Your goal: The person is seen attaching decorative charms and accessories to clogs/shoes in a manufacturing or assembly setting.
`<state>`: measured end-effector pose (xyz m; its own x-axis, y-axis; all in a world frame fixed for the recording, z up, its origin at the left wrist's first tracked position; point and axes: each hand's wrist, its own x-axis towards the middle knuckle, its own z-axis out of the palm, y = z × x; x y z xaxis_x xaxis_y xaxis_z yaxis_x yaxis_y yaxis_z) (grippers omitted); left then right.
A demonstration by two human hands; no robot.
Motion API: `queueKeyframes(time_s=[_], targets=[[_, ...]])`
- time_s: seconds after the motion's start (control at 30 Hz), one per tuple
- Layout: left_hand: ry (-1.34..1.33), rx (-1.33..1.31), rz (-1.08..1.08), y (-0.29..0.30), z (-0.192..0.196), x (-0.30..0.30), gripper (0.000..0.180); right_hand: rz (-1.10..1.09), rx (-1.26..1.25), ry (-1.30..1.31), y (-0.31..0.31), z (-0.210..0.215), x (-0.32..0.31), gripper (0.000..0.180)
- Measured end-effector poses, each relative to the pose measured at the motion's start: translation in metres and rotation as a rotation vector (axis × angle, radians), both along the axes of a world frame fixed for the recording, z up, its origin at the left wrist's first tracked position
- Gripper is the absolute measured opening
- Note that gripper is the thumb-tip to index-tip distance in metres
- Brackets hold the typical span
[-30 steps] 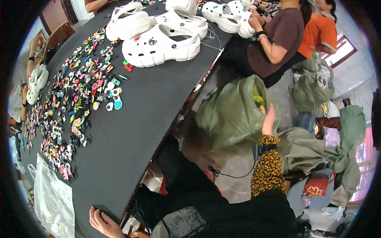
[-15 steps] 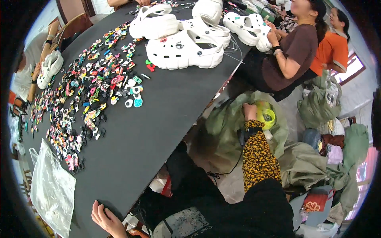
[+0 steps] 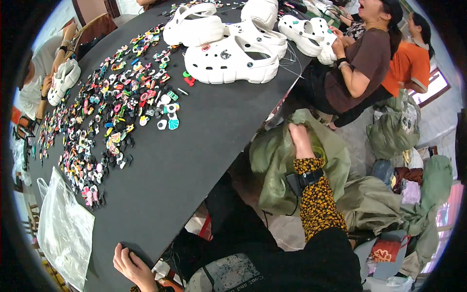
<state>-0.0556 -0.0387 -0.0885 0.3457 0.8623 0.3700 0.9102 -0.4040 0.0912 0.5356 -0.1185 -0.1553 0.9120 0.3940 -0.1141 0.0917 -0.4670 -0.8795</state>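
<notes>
Right hand [image 3: 300, 138] is curling at the mouth of the green sack [image 3: 272, 182] beside the table [image 3: 180, 151], its hold too hidden to judge; left hand [image 3: 132, 266] is resting loosely curled, visibly empty — slack folds could be snagging that black wristband [image 3: 311, 178]

A long, dark-grey counter [image 3: 180, 155] stands over pale-grey floor [image 3: 357, 151]; a brown-framed window [image 3: 433, 89] glows in the whitish wall [image 3: 449, 134].

Right arm [image 3: 318, 202] outstretched, left hand [image 3: 133, 267] loosely curled
</notes>
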Motion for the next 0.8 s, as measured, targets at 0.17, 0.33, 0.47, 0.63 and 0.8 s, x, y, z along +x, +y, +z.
queueKeyframes(time_s=[0.17,0.33,0.47,0.63,0.8], targets=[[-0.005,-0.005,0.012,0.000,0.000,0.004,0.018,0.146,0.343,0.284,0.007,0.014,-0.025,0.026],[-0.002,0.009,-0.018,0.001,0.001,0.003,0.018,0.294,0.398,0.330,0.016,0.038,-0.043,0.026],[-0.007,0.035,-0.004,0.002,0.002,0.006,0.017,0.094,0.253,0.237,0.043,0.019,-0.045,0.025],[-0.022,0.030,0.008,0.001,-0.003,0.003,0.017,-0.049,0.617,0.434,0.053,-0.052,-0.051,0.023],[-0.015,0.032,-0.002,0.000,-0.003,0.002,0.017,0.029,0.464,0.307,0.030,-0.076,-0.064,0.022]])
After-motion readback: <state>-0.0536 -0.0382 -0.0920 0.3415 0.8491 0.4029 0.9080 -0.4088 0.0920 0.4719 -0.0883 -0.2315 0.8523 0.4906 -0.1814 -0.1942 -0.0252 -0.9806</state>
